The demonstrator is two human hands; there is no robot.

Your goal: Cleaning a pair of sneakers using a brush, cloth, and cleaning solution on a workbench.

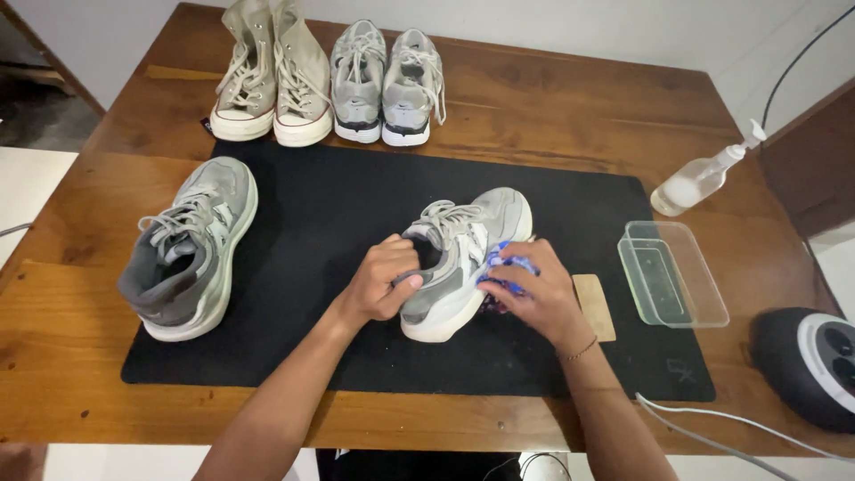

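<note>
My left hand (385,283) fingers pinch the heel collar of the grey sneaker (463,258) on the black mat (338,223), mid-counter; my right hand (533,294) fingers press a blue cloth (503,267) against its side.

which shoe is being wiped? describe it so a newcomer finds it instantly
On the black mat covering the wooden table, it is the grey sneaker near the middle. Unlike the other shoes, it is gripped by the left hand, with the right hand pressing a blue cloth against its side.

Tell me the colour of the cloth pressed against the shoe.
The cloth is blue and white, patterned, under the right hand; seen in the head view.
</note>
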